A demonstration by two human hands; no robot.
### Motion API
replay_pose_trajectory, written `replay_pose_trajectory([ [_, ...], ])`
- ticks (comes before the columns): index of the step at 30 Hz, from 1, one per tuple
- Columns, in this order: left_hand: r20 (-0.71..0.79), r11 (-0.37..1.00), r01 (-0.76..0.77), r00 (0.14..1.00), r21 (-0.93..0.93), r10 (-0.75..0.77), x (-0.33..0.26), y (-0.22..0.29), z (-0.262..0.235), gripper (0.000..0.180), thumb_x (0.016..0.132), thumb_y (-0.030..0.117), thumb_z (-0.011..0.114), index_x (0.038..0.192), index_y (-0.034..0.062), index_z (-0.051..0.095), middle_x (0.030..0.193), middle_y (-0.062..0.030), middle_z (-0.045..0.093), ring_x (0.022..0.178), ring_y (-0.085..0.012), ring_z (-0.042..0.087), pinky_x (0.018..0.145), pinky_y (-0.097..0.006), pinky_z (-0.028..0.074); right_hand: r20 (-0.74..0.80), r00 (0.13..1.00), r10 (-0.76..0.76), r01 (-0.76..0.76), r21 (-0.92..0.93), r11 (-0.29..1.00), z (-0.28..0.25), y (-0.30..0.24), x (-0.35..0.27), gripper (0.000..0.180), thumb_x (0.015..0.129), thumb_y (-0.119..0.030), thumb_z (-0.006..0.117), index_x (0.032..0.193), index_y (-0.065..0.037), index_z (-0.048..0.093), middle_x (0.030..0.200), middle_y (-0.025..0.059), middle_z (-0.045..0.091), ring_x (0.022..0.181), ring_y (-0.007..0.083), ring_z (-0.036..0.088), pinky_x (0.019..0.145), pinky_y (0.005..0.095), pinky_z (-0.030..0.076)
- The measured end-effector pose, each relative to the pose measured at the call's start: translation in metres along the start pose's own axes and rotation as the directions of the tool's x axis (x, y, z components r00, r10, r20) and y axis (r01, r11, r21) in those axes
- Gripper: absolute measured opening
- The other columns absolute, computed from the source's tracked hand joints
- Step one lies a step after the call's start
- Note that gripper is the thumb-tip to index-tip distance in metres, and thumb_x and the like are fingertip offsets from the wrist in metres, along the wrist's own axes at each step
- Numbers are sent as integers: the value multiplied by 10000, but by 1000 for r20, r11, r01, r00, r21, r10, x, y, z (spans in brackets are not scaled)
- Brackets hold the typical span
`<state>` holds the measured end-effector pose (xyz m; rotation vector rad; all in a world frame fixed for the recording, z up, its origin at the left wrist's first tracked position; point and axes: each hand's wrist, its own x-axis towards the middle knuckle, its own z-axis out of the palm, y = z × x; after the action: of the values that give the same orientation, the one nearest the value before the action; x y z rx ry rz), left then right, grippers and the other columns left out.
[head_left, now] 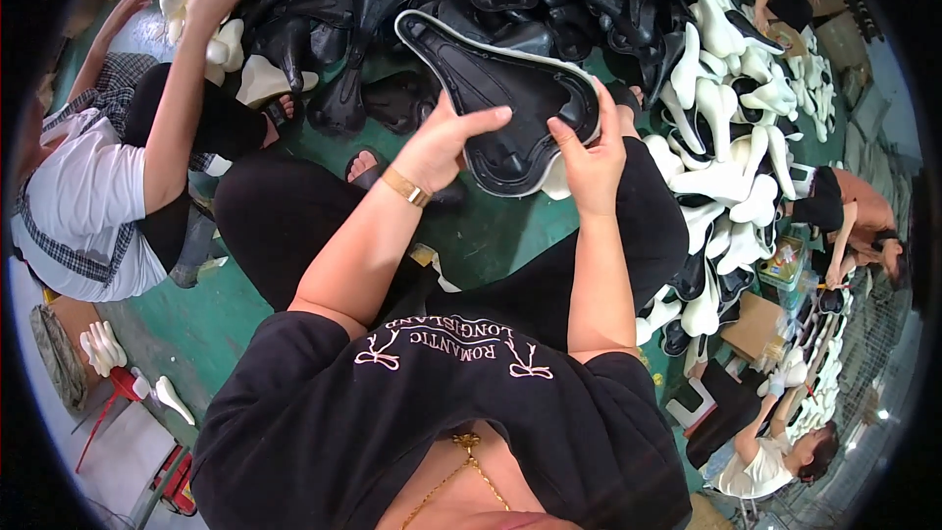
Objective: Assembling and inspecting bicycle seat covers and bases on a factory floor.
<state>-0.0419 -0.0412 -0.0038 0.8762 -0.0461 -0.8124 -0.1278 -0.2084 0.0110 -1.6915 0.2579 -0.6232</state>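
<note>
Here we are, and both hands are on the piece: a black, saddle-shaped moulded plastic shell edged in white [515, 88], held above the green floor [471, 236] between the person's knees. Its ribbed black face is turned up, narrow nose pointing to the upper left, wide end to the lower right.

The left hand [442, 144], with a gold-coloured band [405, 186] at the wrist, grips the near edge; its thumb lies flat on the black face, its other fingers curl underneath, mostly hidden. And the right hand [595, 162] takes the wide end, part-closed, thumb tip on the black inside, fingers along the white rim.

Just beyond the nose sprawls a heap of glossy black saddle-shaped shells [373, 5], and off to the right, a tall spill of smooth white saddle-shaped pieces [726, 137].

Over on the left, a co-worker in a white top and checked apron [98, 206] raises an arm by some white pieces, blurred there. Along the right edge, 3 more people bend forward, a brown cardboard box [753, 324] between 2 of them.
</note>
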Motion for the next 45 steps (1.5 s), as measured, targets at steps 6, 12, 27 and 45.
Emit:
replay_pose_trajectory([
  [6,-142,997,46,988,-61,-55,5,-14,-8,468,893,49,588,1330,44,420,1200,-97,596,1094,-201,575,951,-343,467,-100,989,109,-86,209,974,12,5,-17,629,802,-15,728,1356,7,432,1272,114,557,1109,162,556,951,286,450],
  [12,-156,990,31,988,135,-10,7,-25,1,478,898,182,649,1303,41,437,1214,-83,575,1096,-206,556,957,-328,438,177,849,498,-516,484,707,16,23,-51,495,875,-61,649,1326,7,455,1283,103,550,1150,216,557,976,342,455],
  [27,-357,901,39,925,432,131,34,10,-19,491,925,259,621,1344,83,433,1095,-85,610,963,-161,620,768,-321,522,155,645,748,-747,334,575,-76,1,22,263,789,-136,710,1034,-74,637,939,31,647,858,175,620,784,352,511],
  [45,-406,940,142,914,311,-4,73,-24,-63,310,912,132,593,1203,51,522,1054,-72,619,938,-169,624,779,-302,512,68,662,747,-200,-943,264,-23,226,-4,1215,613,-391,805,1517,-120,39,1348,289,432,1249,392,460,1000,433,427],
])
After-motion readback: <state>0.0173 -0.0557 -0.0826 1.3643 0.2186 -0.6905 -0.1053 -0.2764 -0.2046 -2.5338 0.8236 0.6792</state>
